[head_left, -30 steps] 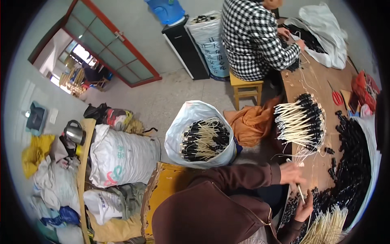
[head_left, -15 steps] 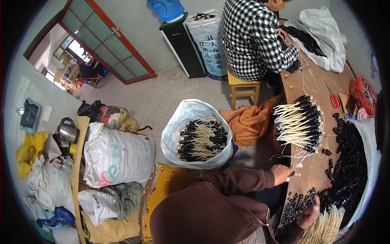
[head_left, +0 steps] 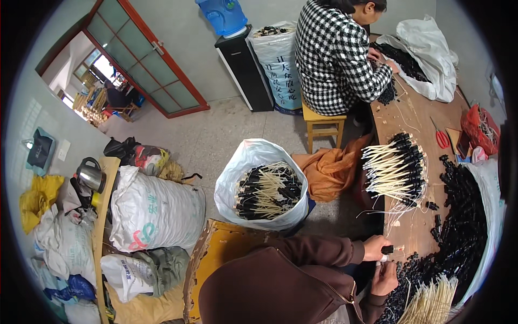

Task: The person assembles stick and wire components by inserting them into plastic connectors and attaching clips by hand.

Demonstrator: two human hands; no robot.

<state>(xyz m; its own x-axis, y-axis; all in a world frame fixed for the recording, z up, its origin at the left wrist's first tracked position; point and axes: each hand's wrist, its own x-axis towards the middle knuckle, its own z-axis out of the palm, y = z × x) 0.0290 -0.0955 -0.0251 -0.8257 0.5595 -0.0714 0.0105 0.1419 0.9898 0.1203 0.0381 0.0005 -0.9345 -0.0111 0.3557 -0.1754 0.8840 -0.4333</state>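
At the table's near edge, my left hand point(head_left: 375, 248) is closed round a small black plastic fitting point(head_left: 387, 250), which pokes out past the fingers. Just below it, my right hand point(head_left: 384, 279) is closed, its fingertips raised close to the fitting; what they pinch is too small to make out. A heap of small black parts point(head_left: 407, 270) spreads beside my right hand. Close by lies a bundle of pale thin sticks or wires point(head_left: 431, 302). Farther up the table is a stack of cream wired pieces with black ends point(head_left: 394, 170).
A large pile of black parts point(head_left: 461, 216) lies on a white sack at the right. Red-handled scissors point(head_left: 442, 139) lie farther back. A white bag point(head_left: 226, 186) of wired pieces stands on the floor. A co-worker point(head_left: 337, 59) sits at the far table end.
My right hand has moved from over the black parts to meet my left hand. My left hand has shifted slightly down, and the black fitting now shows in it.
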